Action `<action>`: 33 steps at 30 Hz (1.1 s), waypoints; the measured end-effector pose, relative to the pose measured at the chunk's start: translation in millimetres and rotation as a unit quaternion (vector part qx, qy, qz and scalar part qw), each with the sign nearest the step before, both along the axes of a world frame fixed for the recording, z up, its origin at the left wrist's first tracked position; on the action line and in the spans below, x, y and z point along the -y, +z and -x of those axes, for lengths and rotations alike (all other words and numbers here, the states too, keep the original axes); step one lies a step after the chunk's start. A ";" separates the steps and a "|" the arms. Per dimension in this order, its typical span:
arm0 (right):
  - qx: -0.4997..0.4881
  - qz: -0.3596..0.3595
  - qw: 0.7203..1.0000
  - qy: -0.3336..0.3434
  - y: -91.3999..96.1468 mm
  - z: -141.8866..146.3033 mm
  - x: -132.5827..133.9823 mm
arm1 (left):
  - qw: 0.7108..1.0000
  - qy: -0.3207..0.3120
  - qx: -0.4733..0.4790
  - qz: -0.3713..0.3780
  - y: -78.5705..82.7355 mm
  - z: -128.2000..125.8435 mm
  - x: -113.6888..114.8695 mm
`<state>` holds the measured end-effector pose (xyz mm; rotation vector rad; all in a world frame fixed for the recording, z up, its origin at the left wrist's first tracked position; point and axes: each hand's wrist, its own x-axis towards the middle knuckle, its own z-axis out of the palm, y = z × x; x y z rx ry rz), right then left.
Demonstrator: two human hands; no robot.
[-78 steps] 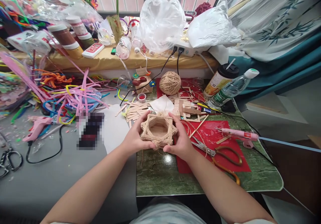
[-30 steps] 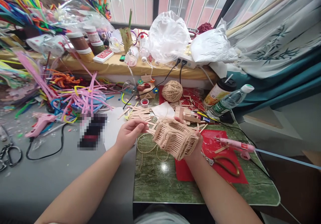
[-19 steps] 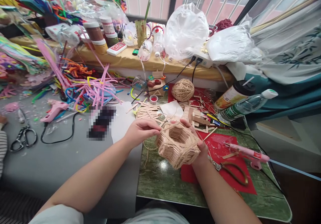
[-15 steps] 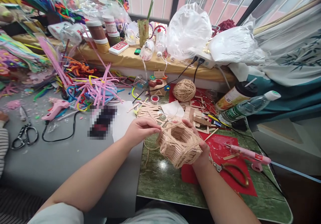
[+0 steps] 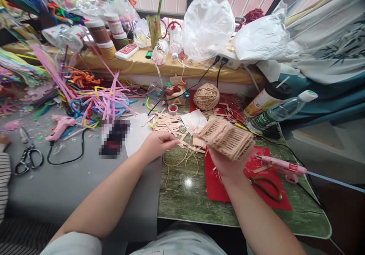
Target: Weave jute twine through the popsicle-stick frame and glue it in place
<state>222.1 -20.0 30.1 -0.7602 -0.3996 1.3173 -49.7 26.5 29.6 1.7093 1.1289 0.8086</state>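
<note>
Tipped up since half a second ago, the basket (image 5: 226, 139) now shows its slatted side, gripped from below by the right hand (image 5: 226, 165), its fingers mostly hidden; the left hand (image 5: 161, 144) has drawn off to 9 o'clock, fingertips pinched near loose twine (image 5: 197, 166), whether on a strand I cannot tell. From the basket, a bottle (image 5: 282, 111) is at 2 o'clock, its green label (image 5: 261, 123) too blurred to read, a twine ball (image 5: 207, 96) at 11, a glue gun (image 5: 281, 164) at 4.

The hands (image 5: 159, 144) are bare, the short sleeve (image 5: 73, 243) pale.
</note>
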 end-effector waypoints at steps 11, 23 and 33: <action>-0.115 -0.040 0.992 -0.016 6.7 -2.9 -2.3 | 0.982 0.179 0.003 -0.051 -27.1 1.6 -21.6; 0.418 -0.230 0.856 0.198 35.3 12.6 28.1 | 0.895 -0.157 0.283 0.306 -5.8 -0.4 7.7; 0.612 -0.051 0.786 -0.073 64.7 -75.6 15.1 | 0.851 0.116 0.477 0.185 10.3 0.1 -12.7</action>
